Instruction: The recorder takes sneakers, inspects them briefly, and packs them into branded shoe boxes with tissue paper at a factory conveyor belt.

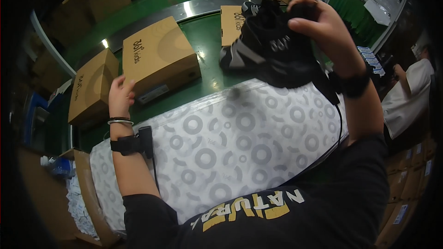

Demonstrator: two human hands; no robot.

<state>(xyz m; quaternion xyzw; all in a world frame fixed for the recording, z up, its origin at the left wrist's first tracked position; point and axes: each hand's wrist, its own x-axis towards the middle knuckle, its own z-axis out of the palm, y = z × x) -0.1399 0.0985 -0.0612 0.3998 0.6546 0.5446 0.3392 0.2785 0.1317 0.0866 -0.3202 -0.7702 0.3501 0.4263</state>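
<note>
Sneakers point(281, 62) upper right of centre, black, pinched in right hand point(320, 25); left hand's point(122, 97) loosely spread by a carton point(159, 50), left side.

A black shoe point(272, 62) was held up in the air by its upper part, its toe pointing left and its thick dark sole downward. Slanting pale grey panels crossed its side near the toe, and a small pale mark showed higher up. Whether a second shoe overlapped it could not be told. To its left, well apart, a brown cardboard box point(161, 48) lay flat, closed, slightly askew, with dark print on top.
</note>
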